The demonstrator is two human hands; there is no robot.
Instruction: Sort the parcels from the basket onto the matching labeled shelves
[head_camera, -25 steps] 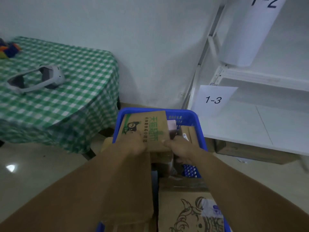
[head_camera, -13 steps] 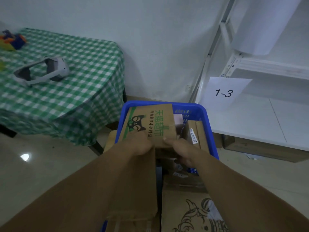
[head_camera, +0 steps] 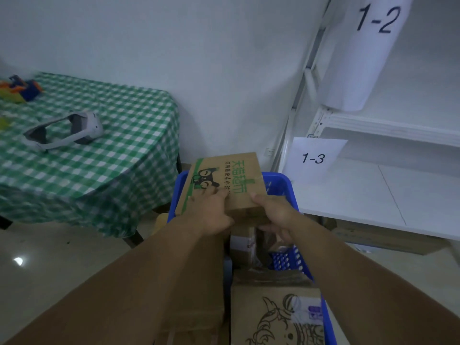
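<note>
A: What is being held?
B: A brown parcel with green print is gripped at its near edge by the left hand and the right hand, fingers curled round it.
A: Where is it seen?
B: At frame centre, above the blue basket. The shelf labelled 1-3 is seen at right.

The parcel is matt brown cardboard. The basket looks plastic. At left, a checked cloth covers the table; the floor is glossy.

Dim bluish light; motion blur; wide-angle distortion
</note>
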